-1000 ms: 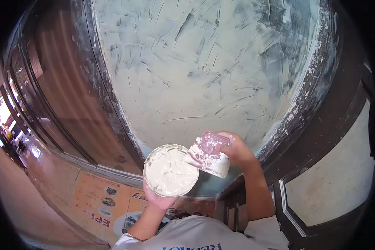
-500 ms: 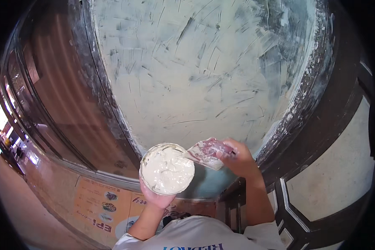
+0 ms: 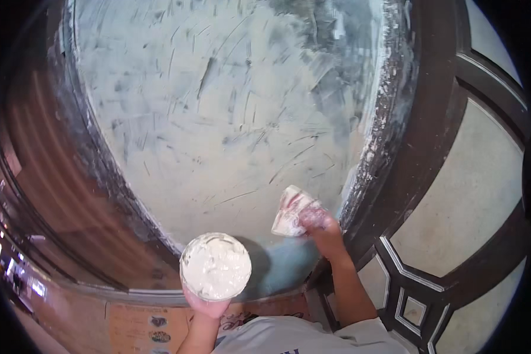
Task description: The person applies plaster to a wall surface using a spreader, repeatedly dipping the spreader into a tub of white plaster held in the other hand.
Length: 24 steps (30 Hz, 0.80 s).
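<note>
A round container (image 3: pixel 215 265) full of smooth white paste rests in my left hand (image 3: pixel 206 307), whose fingers are mostly hidden beneath and behind it. My right hand (image 3: pixel 321 230) grips a wide, flat spreader (image 3: pixel 289 213), pinkish and smeared with white paste, up and to the right of the container and apart from it. Both are held in front of a large panel (image 3: pixel 218 118) coated in patchy off-white and grey filler with many scrape marks. The spreader is near the panel's lower right part; whether it touches the surface I cannot tell.
Dark frame edging (image 3: pixel 383 118) speckled with white borders the panel. Brown glossy woodwork (image 3: pixel 41 135) is on the left, and dark wood with pale inset panels (image 3: pixel 448 189) is on the right. Printed orange sheeting (image 3: pixel 135 324) lies along the bottom behind me.
The spreader has lifted away from the container's rim and tilted, leaving a gap between them. The container sits lower and further left in view. The whole scene has shifted left as my view turned.
</note>
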### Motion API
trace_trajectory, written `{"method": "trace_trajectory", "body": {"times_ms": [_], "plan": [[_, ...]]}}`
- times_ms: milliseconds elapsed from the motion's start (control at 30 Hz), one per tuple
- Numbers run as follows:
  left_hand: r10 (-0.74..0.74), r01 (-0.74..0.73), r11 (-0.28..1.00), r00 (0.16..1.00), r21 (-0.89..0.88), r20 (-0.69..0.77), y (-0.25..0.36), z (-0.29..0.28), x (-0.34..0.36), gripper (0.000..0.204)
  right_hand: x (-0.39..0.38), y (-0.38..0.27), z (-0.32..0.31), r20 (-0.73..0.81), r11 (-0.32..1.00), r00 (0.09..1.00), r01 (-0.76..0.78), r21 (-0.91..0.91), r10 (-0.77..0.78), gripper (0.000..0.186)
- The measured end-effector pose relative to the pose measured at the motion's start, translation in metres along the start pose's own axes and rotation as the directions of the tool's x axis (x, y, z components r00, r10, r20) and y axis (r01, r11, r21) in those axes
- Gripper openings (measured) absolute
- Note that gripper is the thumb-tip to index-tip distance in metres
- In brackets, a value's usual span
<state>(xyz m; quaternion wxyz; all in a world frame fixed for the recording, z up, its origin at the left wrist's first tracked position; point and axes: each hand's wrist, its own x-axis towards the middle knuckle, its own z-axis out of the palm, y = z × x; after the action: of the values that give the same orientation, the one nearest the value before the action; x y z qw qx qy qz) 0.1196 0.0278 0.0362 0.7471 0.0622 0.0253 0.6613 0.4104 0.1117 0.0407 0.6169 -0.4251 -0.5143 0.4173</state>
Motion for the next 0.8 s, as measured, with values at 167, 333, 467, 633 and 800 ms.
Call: {"method": "trace_trajectory", "body": {"times_ms": [167, 333, 467, 633, 800], "plan": [[-0.022, 0.021, 0.998, 1.0, 0.057, 0.008, 0.005, -0.01, -0.003, 0.063, 0.036, -0.032, -0.02, -0.237, 0.923, 0.942, 0.295, 0.249, -0.238, 0.032], [0.012, -0.009, 0.997, 0.999, 0.081, -0.039, 0.004, -0.009, -0.001, 0.064, 0.082, -0.092, -0.006, -0.27, 0.908, 0.898, 0.394, 0.144, -0.347, 0.03], [0.037, -0.033, 0.99, 0.999, 0.139, -0.029, 0.001, -0.005, 0.0, 0.068, 0.116, -0.121, -0.007, -0.151, 0.892, 0.891, 0.443, 0.087, -0.427, 0.031], [0.11, -0.101, 0.988, 0.992, 0.12, -0.062, 0.002, -0.018, -0.008, 0.064, 0.102, -0.062, -0.013, -0.405, 0.876, 0.869, 0.407, 0.26, -0.284, 0.031], [0.114, -0.109, 0.992, 0.99, 0.06, -0.085, -0.006, -0.008, -0.005, 0.065, 0.085, -0.079, -0.003, -0.367, 0.892, 0.899, 0.351, 0.283, -0.238, 0.029]]}}
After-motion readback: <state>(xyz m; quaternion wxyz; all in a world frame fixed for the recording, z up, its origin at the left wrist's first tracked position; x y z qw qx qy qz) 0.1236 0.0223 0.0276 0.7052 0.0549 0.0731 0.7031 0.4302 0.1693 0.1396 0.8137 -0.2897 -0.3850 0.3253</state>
